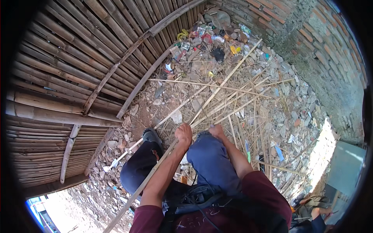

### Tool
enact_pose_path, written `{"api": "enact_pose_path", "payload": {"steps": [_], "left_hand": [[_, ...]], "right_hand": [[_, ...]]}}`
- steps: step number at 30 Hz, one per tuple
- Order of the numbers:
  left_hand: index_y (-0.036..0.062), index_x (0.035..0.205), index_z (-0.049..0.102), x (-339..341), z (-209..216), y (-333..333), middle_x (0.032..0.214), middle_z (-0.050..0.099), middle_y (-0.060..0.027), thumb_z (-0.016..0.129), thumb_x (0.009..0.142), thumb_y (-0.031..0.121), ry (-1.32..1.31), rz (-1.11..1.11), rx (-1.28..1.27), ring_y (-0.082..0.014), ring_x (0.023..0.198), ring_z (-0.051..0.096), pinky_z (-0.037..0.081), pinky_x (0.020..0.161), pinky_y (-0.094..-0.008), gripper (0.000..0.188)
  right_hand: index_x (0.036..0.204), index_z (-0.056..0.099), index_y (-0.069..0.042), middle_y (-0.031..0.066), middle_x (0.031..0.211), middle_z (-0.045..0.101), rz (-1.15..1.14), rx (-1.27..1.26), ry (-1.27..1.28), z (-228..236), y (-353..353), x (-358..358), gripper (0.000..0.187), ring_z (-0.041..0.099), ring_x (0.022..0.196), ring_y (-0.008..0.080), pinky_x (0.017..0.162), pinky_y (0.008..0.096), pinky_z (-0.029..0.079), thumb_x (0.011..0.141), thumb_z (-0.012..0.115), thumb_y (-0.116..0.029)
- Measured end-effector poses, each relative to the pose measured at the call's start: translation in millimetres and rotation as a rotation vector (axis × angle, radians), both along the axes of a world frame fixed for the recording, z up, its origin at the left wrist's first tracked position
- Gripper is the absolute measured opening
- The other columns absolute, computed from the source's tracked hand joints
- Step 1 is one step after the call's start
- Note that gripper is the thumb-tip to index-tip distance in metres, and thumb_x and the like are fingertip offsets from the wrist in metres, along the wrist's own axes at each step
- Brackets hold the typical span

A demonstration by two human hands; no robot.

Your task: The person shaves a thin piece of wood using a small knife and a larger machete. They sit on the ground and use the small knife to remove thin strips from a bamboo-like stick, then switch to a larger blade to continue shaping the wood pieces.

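The left hand (183, 134) is clenched around a long bamboo strip (140, 186), which slants from beside the person's left forearm up to the fist; the pale length beyond the knuckles lines up with it and looks like the same piece. To the right of that strip, the right hand (217, 131) is curled in front of the right knee (213, 155); what it grips, if anything, cannot be told, since its fingers are mostly hidden.

As for progress, one strip appears to be in hand, and the others lie loose. A crosswise strip (186, 82) rests across the line of the held one, more thin strips are strewn to its right, and another slants along its left, past the left shoe (151, 136). None appears bundled or stacked, so the work seems unfinished; how many pieces have been dealt with cannot be told.

Farther left of the held strip rises the bamboo wall (89, 58). Past its far end lies a litter heap (219, 37), with a brick wall (330, 58) to the right. Well to its right, near the lower corner, another person's hand (318, 212) shows.
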State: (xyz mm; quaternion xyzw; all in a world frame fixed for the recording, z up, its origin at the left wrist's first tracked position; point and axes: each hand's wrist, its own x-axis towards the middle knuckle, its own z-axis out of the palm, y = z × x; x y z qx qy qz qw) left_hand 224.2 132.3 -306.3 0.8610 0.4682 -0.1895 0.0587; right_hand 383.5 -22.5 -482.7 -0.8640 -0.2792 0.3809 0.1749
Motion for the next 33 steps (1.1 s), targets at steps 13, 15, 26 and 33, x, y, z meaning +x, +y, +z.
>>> {"api": "enact_pose_path", "payload": {"steps": [13, 15, 26, 33], "left_hand": [[0.0068, 0.107, 0.071, 10, 50, 10, 0.099, 0.078, -0.0108, 0.053, 0.099, 0.014, -0.048, -0.082, 0.012, -0.0279, 0.092, 0.077, 0.062, 0.07, -0.0392, 0.021], [0.0069, 0.108, 0.068, 0, 66, 10, 0.1, 0.077, -0.0087, 0.051, 0.101, 0.015, -0.024, -0.073, 0.056, -0.025, 0.09, 0.077, 0.062, 0.063, -0.0361, 0.02], [0.0009, 0.103, 0.051, -55, 232, -37, 0.077, 0.071, -0.0252, 0.048, 0.1, 0.011, -0.356, -0.132, 0.208, -0.04, 0.071, 0.074, 0.059, 0.057, -0.0495, 0.01], [0.0028, 0.101, 0.05, -95, 244, -58, 0.07, 0.069, -0.0255, 0.05, 0.106, 0.024, -0.465, -0.096, 0.21, -0.0431, 0.067, 0.071, 0.057, 0.056, -0.0529, 0.021]], "right_hand": [[0.092, 0.075, -0.004, 0.0271, 0.098, 0.072, 0.059, 0.13, -0.116, 106, 27, 41, 0.031, 0.069, 0.096, 0.046, 0.086, 0.053, 0.054, 0.079, 0.065, -0.03], [0.092, 0.075, -0.004, 0.0277, 0.098, 0.071, 0.108, 0.157, -0.133, 138, 39, 38, 0.03, 0.068, 0.096, 0.0461, 0.086, 0.0532, 0.054, 0.08, 0.064, -0.029], [0.083, 0.073, -0.01, 0.0214, 0.07, 0.066, 0.288, 0.723, -0.385, 293, 39, 80, 0.014, 0.067, 0.068, 0.0439, 0.065, 0.0507, 0.053, 0.076, 0.062, -0.017], [0.079, 0.072, -0.005, 0.0238, 0.071, 0.066, 0.119, 0.655, -0.517, 318, 43, 82, 0.018, 0.067, 0.069, 0.0452, 0.064, 0.0532, 0.051, 0.083, 0.062, -0.02]]}}
